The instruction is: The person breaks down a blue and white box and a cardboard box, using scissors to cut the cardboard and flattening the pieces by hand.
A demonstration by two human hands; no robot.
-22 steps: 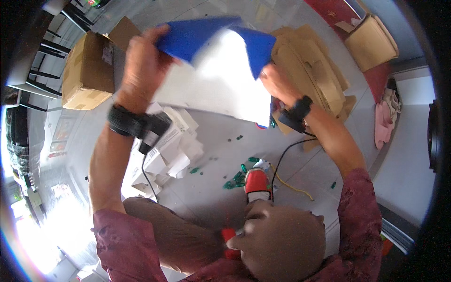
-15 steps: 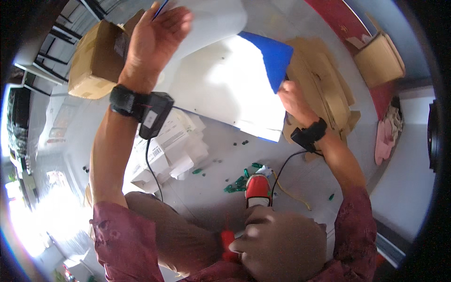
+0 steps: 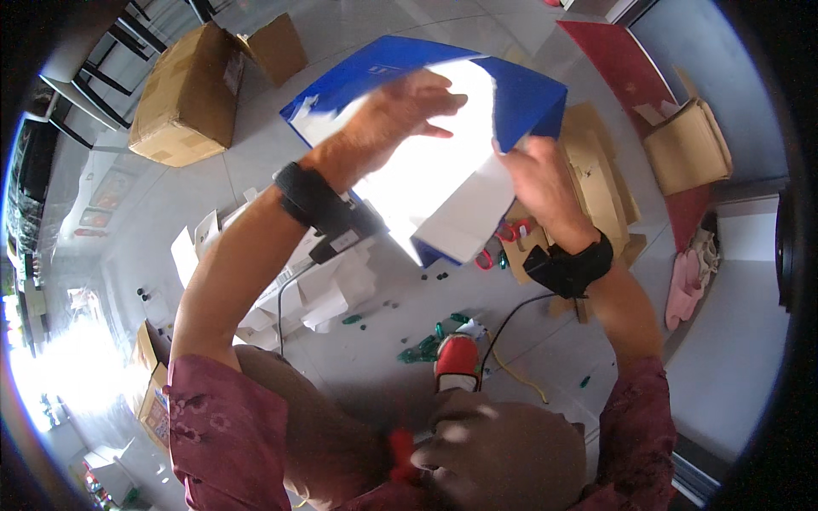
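A large blue cardboard sheet (image 3: 375, 66) with a glaring white inner face (image 3: 456, 209) is bent up in front of me, its blue corners folded at the back and right. My left hand (image 3: 405, 111) lies over the white face with its fingers spread; whether the palm touches it is hard to tell. At the right edge, my right hand (image 3: 541, 179) grips the cardboard between thumb and curled fingers. Beneath that hand, red-handled scissors (image 3: 511, 232) lie partly hidden on the floor.
Flattened brown cardboard (image 3: 609, 187) is at the right, near an open carton (image 3: 688, 149). A brown box (image 3: 192, 94) stands far left. White papers (image 3: 328, 289), small green pieces (image 3: 422, 349) and a yellow cord (image 3: 520, 379) lie near my red shoe (image 3: 457, 358).
My left hand has come down and right from the upper left onto the white face. The blue-and-white cardboard has folded inward, showing more blue; the scissors have come into view.
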